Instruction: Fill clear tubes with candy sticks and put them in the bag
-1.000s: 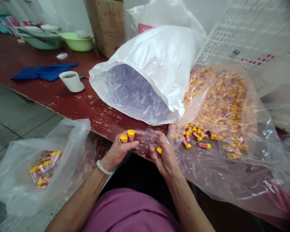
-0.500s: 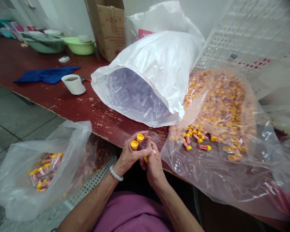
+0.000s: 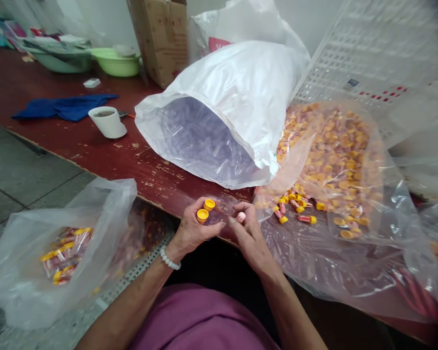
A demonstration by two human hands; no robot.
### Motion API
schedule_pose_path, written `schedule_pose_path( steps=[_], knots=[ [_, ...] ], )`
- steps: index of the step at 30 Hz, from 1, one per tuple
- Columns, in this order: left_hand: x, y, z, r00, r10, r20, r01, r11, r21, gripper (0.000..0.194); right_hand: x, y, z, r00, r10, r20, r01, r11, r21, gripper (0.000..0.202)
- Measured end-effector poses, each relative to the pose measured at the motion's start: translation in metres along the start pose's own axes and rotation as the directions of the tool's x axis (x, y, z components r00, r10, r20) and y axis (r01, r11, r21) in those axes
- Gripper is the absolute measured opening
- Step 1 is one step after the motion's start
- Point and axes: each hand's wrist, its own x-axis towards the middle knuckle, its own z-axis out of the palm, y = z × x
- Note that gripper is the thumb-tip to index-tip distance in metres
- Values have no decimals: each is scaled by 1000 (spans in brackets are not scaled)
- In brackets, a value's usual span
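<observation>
My left hand (image 3: 193, 226) is closed around clear plastic tubes that lie across its fingers. Two yellow caps (image 3: 206, 210) stick up above its thumb side. A hand's width to the right, my right hand (image 3: 248, 236) grips a small piece with a round pinkish-white end (image 3: 241, 217); the rest of it is hidden by the fingers. Small red-and-white tubes with yellow caps (image 3: 295, 203) are strewn on the table just right of that hand. Behind both hands, a white sack (image 3: 237, 82) lies with its mouth open, full of clear tubes (image 3: 208, 141).
A clear plastic bag (image 3: 345, 150) at the right holds many yellow-capped pieces. Low on the left, another clear bag (image 3: 18, 248) contains filled tubes. A white cup (image 3: 107, 123), a blue cloth (image 3: 65, 106), a green basin (image 3: 117, 65) and a carton (image 3: 164, 41) stand on the red table.
My hands, together before, have moved apart. The right one has shifted right with the small piece in it, while the left still holds the tubes. The view has tilted slightly.
</observation>
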Motion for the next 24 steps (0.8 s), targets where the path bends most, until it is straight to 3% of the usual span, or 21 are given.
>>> schedule_pose_path(
  steps=[2, 5, 8, 11, 15, 20, 22, 24],
  knots=[
    [-1, 0, 2, 1000, 6, 15, -6, 1000, 27, 38, 2, -2, -3, 978, -208, 30, 206, 915, -348, 12],
    [-1, 1, 4, 1000, 24, 14, -25, 995, 93, 39, 5, -6, -7, 897, -428, 114, 371, 586, -720, 20],
    [0, 3, 4, 998, 61, 19, -64, 981, 182, 37, 6, -12, -9, 850, -486, 202, 413, 377, -829, 27],
    [-1, 5, 5, 993, 103, 56, -114, 960, 257, 35, 5, -19, -10, 826, -498, 263, 442, 283, -851, 25],
    [-1, 4, 10, 992, 105, 72, -123, 941, 317, 33, 5, -23, -11, 804, -474, 360, 509, 234, -828, 24],
    [1, 0, 15, 992, 64, 106, -95, 945, 313, 34, 9, -20, -17, 706, -479, 522, 690, 298, -660, 25],
    [2, 0, 14, 992, 58, 110, -85, 960, 267, 34, 9, -18, -23, 691, -531, 490, 712, 383, -589, 29],
    [3, 1, 14, 992, 43, 115, -68, 973, 219, 34, 9, -16, -28, 738, -576, 352, 658, 496, -566, 36]
  ],
)
